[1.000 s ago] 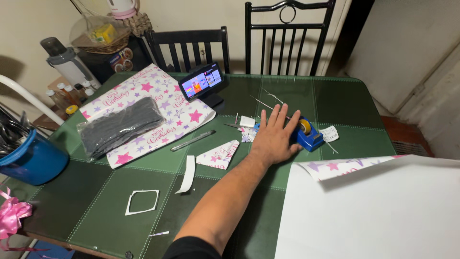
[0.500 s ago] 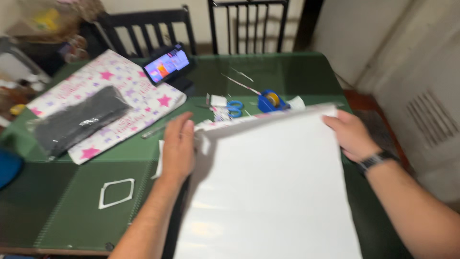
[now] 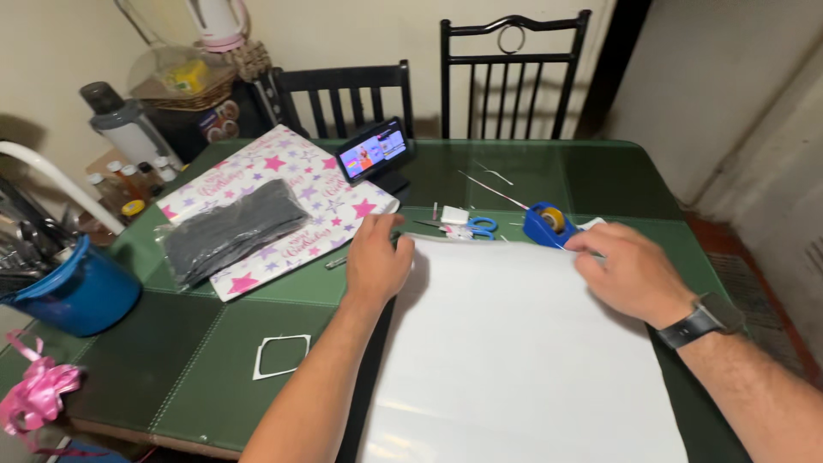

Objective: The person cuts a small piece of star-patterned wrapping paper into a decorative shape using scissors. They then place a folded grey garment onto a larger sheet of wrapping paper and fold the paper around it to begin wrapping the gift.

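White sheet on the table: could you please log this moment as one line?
left hand: flat on white sheet far-left corner | right hand: on far-right corner | tape dispenser: just beyond | table: green

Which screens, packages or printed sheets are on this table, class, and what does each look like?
Phone: propped at the table's far side, dark slab, bright multicoloured screen.
Wrapping paper: far left, white with pink and purple stars.
Plastic bag: lying on that paper, clear, black contents.
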